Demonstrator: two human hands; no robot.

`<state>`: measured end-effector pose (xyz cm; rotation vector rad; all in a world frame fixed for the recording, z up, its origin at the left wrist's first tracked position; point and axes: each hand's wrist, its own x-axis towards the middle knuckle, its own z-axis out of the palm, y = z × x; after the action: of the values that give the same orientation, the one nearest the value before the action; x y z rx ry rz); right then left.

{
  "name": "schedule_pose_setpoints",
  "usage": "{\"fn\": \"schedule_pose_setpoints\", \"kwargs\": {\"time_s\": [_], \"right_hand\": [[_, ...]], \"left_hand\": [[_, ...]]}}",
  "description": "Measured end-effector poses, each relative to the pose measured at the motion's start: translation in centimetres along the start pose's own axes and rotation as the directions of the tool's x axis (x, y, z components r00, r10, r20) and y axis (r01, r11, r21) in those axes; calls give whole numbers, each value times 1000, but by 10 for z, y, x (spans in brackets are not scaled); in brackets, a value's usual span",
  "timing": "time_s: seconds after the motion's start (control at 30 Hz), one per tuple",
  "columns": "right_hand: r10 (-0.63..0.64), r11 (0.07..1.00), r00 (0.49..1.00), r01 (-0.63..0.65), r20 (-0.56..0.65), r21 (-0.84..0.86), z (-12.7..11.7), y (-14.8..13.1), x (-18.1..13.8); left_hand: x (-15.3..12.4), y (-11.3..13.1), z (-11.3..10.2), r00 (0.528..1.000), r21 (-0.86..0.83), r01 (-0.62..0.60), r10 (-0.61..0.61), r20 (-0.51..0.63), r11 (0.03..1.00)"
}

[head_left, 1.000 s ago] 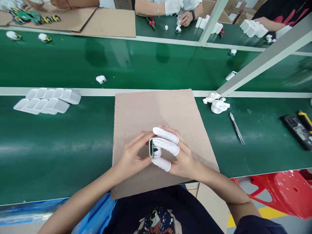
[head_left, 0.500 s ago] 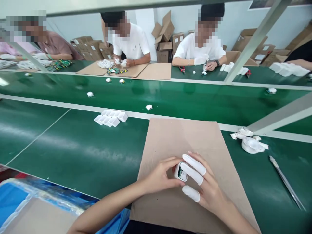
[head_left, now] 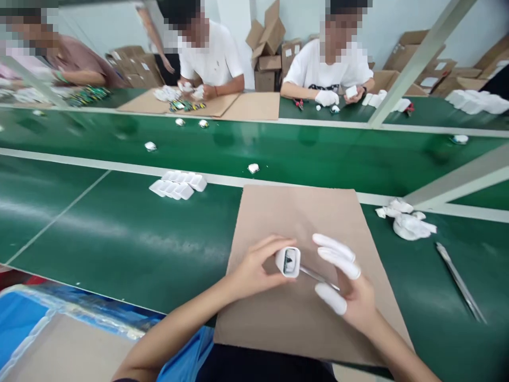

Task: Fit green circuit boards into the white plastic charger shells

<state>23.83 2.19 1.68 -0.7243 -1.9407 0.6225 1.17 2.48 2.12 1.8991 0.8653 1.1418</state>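
Right grip (head_left: 353,294) has drawn back from the housing (head_left: 281,261) since the earlier frame, and a slim metallic rod (head_left: 320,277) now shows in the gap. Its fingers and thumb stand spread, with a clear gap between them; whether they touch the rod cannot be told. Left grip (head_left: 254,270) is closed on the housing, thumb below and fingers above, and holds it above the cardboard (head_left: 298,212).

Housing: smooth, white, plastic-looking; squared tube with rounded corners, one end facing the camera. A dark-edged insert with a black pointed shape sits inside. Finger cots (head_left: 339,263): white, matte, slightly wrinkled, fitted on three digits of the right grip. Cardboard: flat, brown, matte, lying on the smooth green bench (head_left: 131,260).

Left of the cardboard, white trays (head_left: 175,185) form two close rows. To the right lie crumpled white material (head_left: 414,228) and slender metal tweezers (head_left: 459,281). Beyond the pale rail, small white pieces (head_left: 253,168) rest on the glossy green belt (head_left: 338,154).

Labels: brown cartons (head_left: 427,69) at the back carry white labels, too small to read.
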Motion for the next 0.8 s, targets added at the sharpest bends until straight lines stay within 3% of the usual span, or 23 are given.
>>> {"fn": "schedule_pose_setpoints", "kwargs": {"time_s": [0.07, 0.13, 0.37, 0.57, 0.8], "right_hand": [[-25, 1000, 993, 23, -112, -19, -3, -2, 3], [-47, 998, 988, 38, -148, -59, -3, -2, 6], [-100, 991, 992, 93, -73, -98, 3, -3, 5], [-165, 963, 986, 168, 32, -210, 0, -8, 9], [-180, 946, 968, 220, 176, -238, -1, -8, 2]], "left_hand": [[0, 0, -4, 996, 45, -87, 88, -18, 995], [0, -1, -7, 987, 71, -157, 159, -16, 985], [1, -2, -7, 967, 111, -254, 256, -1, 961], [-1, -4, -8, 980, -14, -161, 162, 117, 987], [2, -3, -9, 951, -111, -40, 72, 300, 993]]}}
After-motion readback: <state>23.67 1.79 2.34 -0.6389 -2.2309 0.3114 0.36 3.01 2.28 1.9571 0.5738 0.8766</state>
